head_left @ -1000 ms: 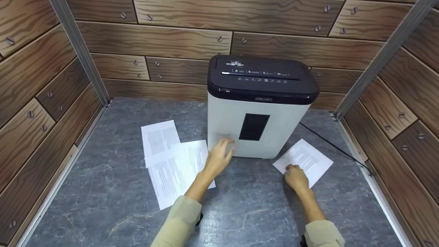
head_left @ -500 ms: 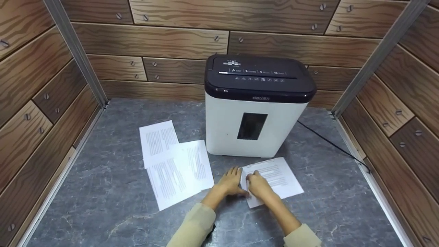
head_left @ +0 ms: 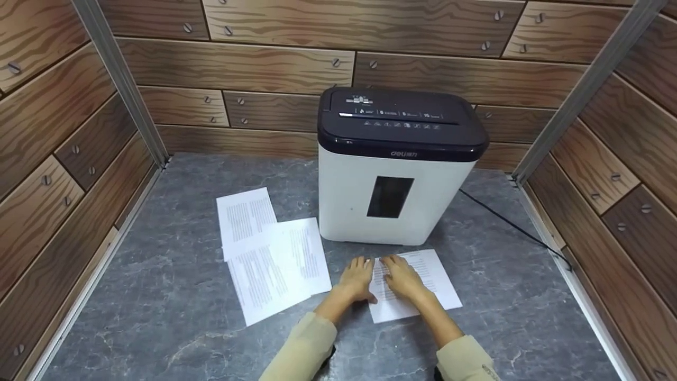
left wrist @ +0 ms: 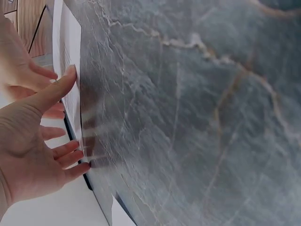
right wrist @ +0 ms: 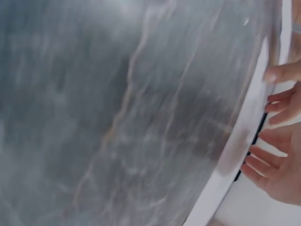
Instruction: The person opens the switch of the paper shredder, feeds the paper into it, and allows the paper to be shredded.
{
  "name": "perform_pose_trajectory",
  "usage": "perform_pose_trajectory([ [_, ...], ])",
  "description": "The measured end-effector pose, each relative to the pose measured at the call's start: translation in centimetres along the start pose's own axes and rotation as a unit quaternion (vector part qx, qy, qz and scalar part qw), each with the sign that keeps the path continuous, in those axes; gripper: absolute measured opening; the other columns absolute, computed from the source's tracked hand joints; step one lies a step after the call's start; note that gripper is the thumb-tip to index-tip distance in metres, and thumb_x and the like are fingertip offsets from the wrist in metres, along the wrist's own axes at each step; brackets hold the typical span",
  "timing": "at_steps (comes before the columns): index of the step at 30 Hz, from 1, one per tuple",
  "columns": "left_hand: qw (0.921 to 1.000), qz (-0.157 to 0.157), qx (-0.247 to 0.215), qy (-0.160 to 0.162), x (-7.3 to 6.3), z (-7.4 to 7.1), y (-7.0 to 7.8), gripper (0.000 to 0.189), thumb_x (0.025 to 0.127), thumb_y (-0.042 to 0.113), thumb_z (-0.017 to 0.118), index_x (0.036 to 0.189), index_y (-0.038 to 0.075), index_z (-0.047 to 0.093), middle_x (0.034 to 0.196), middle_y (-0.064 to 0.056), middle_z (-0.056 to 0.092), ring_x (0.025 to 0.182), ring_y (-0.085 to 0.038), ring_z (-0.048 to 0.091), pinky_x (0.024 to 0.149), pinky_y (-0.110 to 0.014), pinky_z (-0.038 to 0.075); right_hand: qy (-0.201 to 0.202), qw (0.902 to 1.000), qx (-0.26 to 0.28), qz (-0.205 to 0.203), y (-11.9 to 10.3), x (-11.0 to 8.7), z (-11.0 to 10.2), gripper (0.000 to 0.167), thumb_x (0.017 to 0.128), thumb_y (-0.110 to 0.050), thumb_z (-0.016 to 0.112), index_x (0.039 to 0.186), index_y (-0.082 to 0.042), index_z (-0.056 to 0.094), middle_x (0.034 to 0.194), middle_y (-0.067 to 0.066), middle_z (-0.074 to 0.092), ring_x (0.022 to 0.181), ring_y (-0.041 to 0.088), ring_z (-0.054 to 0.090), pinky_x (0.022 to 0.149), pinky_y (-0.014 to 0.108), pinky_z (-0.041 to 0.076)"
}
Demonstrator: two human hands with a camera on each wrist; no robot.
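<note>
A printed paper sheet (head_left: 436, 278) lies on the grey marbled surface in front of a paper shredder (head_left: 344, 196). At the sheet's left edge is my left hand (head_left: 356, 278), its fingers extended toward the shredder. In the left wrist view, the left hand (left wrist: 33, 146) has its thumb over the sheet (left wrist: 70, 33) and its fingers spread low beside the edge. My right hand (head_left: 404, 278) rests on the sheet's left part, close beside the left hand. Extended fingers of the right hand (right wrist: 282, 165) also show in the right wrist view, near the sheet (right wrist: 235, 146).
Several overlapping printed sheets (head_left: 264, 264) lie to the left. The shredder has a dark lid (head_left: 402, 135) with a slot and a dark front window (head_left: 390, 197). A black cord (head_left: 508, 222) runs right from it. Wood-patterned walls (head_left: 254, 63) enclose the surface.
My right hand has drawn the right-hand sheet leftward, in front of the shredder, and its fingers have loosened from their pinch. My left hand has come down from near the shredder to the sheet's left edge.
</note>
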State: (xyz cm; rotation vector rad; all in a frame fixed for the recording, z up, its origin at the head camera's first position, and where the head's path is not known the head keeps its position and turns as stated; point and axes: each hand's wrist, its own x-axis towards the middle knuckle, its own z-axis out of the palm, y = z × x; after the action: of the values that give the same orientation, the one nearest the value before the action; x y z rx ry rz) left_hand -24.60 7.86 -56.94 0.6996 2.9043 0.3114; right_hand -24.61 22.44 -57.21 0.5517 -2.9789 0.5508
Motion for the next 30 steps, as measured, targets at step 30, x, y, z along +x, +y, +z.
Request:
perform_pose_trajectory([
  [30,0.9980,-0.022,-0.044,0.040,0.1,0.0,-0.6,0.115,0.056,0.034,0.088,0.144,0.004,0.020,0.140,-0.020,0.030,0.124,-0.033,0.036,0.094,-0.041,0.041,0.147,0.9872,0.037,-0.050,1.3,2.1,-0.5,0.014,0.075,0.008,0.065,0.085,-0.002,0.067,0.082,0.009,0.058,0.079,0.032,0.058,0.070,0.046,0.048],
])
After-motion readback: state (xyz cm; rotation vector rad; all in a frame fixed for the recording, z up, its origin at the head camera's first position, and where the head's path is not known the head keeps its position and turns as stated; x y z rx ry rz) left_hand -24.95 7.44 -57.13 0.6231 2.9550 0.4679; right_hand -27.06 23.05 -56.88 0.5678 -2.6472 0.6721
